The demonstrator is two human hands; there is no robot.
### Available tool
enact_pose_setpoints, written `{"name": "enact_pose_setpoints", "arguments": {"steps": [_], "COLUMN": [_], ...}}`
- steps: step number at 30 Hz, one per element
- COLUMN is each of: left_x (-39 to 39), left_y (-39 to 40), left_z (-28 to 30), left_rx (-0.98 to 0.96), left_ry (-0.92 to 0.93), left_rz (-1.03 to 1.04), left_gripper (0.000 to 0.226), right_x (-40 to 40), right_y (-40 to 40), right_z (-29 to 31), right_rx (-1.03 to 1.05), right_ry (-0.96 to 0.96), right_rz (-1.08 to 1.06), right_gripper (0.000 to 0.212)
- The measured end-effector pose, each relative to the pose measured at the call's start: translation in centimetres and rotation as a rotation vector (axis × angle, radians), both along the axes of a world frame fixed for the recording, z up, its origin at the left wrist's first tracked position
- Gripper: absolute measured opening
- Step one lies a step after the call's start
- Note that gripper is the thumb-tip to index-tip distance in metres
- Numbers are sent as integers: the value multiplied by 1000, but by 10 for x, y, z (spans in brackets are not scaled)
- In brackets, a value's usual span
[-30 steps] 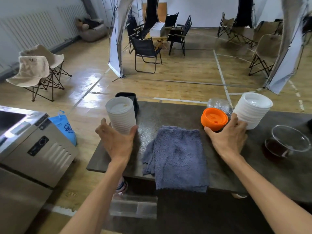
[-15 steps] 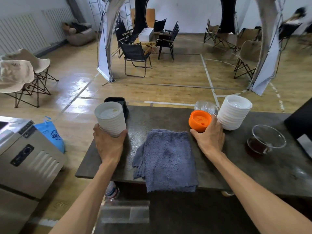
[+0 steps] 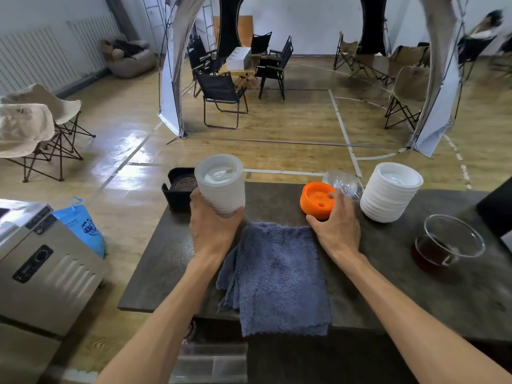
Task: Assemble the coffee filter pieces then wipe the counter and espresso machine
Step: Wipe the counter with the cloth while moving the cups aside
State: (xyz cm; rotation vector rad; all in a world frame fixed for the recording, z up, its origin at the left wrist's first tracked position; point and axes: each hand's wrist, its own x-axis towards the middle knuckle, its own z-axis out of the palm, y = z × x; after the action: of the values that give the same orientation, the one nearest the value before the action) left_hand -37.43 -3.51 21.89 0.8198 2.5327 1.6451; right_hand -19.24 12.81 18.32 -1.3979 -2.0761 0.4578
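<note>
Gripping marks both hands: the white ribbed cylinder [image 3: 220, 185] is held upright by the left hand [image 3: 213, 225], fingers curled round its lower part, above the counter's far-left area. The orange filter piece [image 3: 317, 199] is tilted and grasped by the right hand [image 3: 336, 225] — thumb under its near edge, fingers curled over the top. A grey-blue cloth [image 3: 273, 278] is spread on the dark counter [image 3: 415, 295] between the wrists. Just right of the orange piece a clear plastic part [image 3: 345, 184] and a white ribbed stack [image 3: 390, 191] are seen. A glass carafe [image 3: 448, 242] with dark liquid is set further right — a black holder [image 3: 177, 191] sits behind the left hand.
</note>
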Motion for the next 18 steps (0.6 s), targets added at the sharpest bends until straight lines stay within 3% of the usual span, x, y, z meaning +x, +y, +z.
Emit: {"name": "enact_pose_setpoints", "arguments": {"steps": [5, 18], "left_x": [-23, -44], "left_y": [38, 64], "left_z": [-5, -32], "left_rx": [-63, -153], "left_ry": [-9, 6], "left_rz": [-51, -20], "left_gripper": [94, 82], "right_x": [-22, -91], "right_y": [7, 4], "right_z": [-4, -2], "right_rx": [-46, -50], "right_ry": [-47, -154], "right_rz": [55, 187], "right_gripper": [49, 57]}}
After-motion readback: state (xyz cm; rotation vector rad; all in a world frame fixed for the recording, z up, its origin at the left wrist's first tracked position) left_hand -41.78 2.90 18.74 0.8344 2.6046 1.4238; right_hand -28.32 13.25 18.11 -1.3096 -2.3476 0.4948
